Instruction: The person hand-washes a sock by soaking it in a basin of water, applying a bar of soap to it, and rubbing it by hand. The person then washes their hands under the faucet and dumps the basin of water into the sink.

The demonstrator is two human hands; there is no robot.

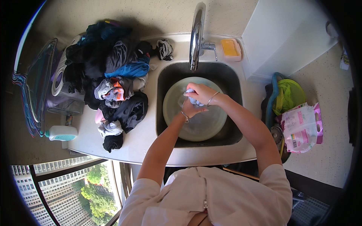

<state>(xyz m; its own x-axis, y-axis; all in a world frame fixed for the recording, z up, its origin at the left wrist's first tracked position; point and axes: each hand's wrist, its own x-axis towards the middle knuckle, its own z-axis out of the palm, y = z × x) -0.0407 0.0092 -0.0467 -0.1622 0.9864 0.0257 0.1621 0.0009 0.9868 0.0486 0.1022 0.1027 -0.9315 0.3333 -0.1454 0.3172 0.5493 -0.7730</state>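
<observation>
A small wad of wet, pale bluish cloth (193, 97) is bunched between my hands, over a round, pale basin (169, 121). From above, my right hand (203, 92) grips it with curled fingers. My left hand (191, 109) supports the cloth from below, its thumb stretched out to the right and its fingertips partly hidden. Cloudy water (198, 127) fills the basin, which stands in a dark metal sink (234, 132). Beyond my hands, the chrome faucet (197, 36) hangs over the sink's far edge; no stream shows from its spout.
Left of the sink lies a heap of dark clothes (90, 62), with a small crumpled garment (164, 49) apart near the faucet. Hangers (34, 99) and a white bottle (62, 133) stand farther left. On the right are a soap box (231, 50), a green mesh item (287, 96) and a pink-white package (300, 128).
</observation>
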